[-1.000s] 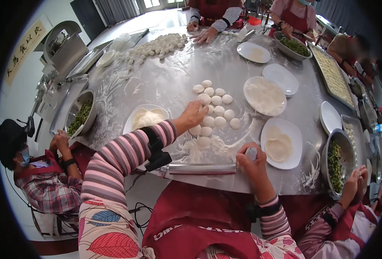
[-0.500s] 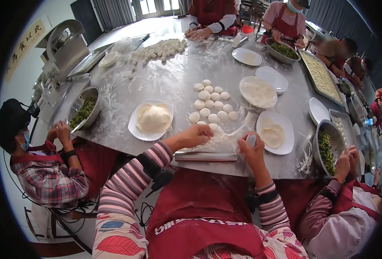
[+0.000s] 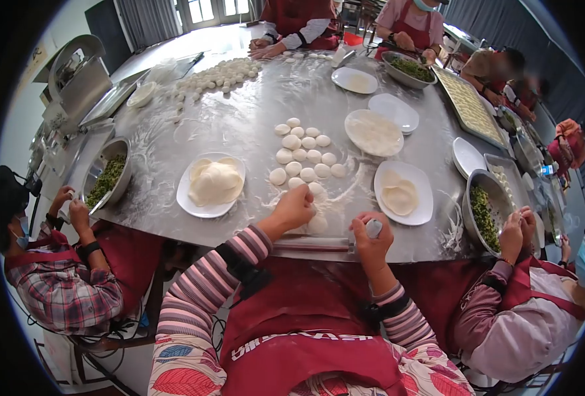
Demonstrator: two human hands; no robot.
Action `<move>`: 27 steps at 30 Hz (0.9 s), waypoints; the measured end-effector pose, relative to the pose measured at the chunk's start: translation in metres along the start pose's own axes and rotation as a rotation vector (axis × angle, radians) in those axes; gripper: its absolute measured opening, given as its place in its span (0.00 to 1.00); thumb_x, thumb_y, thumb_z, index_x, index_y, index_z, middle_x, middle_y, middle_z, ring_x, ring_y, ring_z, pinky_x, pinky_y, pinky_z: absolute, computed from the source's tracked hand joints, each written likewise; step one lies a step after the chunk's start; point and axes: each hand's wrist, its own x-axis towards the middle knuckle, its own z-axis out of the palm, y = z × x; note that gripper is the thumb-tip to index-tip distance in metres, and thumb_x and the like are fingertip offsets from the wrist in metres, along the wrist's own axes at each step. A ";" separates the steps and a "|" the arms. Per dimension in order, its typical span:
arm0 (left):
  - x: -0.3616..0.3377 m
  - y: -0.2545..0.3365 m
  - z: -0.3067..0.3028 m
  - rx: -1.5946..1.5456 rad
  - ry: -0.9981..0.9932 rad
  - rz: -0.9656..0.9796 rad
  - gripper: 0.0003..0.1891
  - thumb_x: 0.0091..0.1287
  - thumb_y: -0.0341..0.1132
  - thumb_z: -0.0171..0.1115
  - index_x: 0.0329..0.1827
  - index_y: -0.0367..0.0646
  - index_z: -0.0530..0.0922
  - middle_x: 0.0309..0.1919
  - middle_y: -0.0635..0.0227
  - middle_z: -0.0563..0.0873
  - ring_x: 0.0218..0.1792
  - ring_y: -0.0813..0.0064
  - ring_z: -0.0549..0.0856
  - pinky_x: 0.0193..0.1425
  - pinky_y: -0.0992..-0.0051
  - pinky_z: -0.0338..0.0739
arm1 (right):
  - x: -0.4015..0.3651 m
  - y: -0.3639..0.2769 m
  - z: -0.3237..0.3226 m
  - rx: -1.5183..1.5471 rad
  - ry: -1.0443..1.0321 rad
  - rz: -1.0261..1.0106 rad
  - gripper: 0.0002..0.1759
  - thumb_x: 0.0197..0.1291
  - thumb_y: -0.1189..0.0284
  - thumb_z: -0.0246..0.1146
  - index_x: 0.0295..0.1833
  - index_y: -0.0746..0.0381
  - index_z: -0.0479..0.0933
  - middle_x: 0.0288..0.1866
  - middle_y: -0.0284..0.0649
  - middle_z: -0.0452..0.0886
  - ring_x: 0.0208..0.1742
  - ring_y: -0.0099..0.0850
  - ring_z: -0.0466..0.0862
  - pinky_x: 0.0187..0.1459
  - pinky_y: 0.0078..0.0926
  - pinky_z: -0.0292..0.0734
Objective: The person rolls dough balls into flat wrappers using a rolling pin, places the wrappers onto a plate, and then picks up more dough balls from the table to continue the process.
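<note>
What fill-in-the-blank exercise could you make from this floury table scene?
1. The right hand holds one end of the ____.
2. The loose round dough pieces lie directly on the steel ____.
3. The metal bowl at the far left holds filling coloured ____.
Missing: rolling pin; table; green.

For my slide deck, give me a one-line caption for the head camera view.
Left hand on a dough piece, right hand gripping a rolling pin at a floured table.

Left hand (image 3: pixel 294 208) back from dough rounds (image 3: pixel 302 153) to near-edge piece (image 3: pixel 317 224).
</note>
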 end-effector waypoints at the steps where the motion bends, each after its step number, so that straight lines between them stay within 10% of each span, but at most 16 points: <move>1: 0.000 0.000 0.000 -0.005 -0.006 0.004 0.12 0.49 0.37 0.66 0.26 0.38 0.74 0.28 0.59 0.81 0.31 0.61 0.81 0.36 0.67 0.74 | -0.005 -0.003 0.001 0.112 0.030 0.149 0.09 0.52 0.79 0.65 0.33 0.63 0.70 0.25 0.36 0.76 0.21 0.22 0.74 0.24 0.19 0.70; 9: -0.014 0.027 0.002 0.477 -0.218 0.133 0.15 0.46 0.42 0.68 0.27 0.40 0.75 0.28 0.59 0.81 0.31 0.61 0.81 0.36 0.68 0.74 | -0.001 0.008 0.001 -0.048 -0.004 0.312 0.10 0.51 0.78 0.66 0.34 0.62 0.70 0.23 0.33 0.74 0.22 0.21 0.73 0.26 0.18 0.70; 18: -0.005 0.005 -0.004 -0.035 -0.185 0.005 0.09 0.47 0.34 0.64 0.29 0.38 0.80 0.25 0.60 0.83 0.30 0.65 0.83 0.35 0.70 0.75 | -0.006 0.004 -0.004 -0.072 0.016 0.264 0.11 0.50 0.76 0.67 0.33 0.63 0.70 0.24 0.38 0.74 0.26 0.27 0.74 0.31 0.23 0.71; 27: 0.013 0.015 0.001 0.180 -0.316 0.080 0.09 0.49 0.34 0.64 0.26 0.36 0.80 0.22 0.56 0.82 0.27 0.65 0.83 0.33 0.69 0.75 | 0.030 0.033 0.022 -0.222 0.044 0.148 0.11 0.49 0.75 0.67 0.34 0.64 0.71 0.22 0.44 0.75 0.21 0.35 0.75 0.26 0.31 0.70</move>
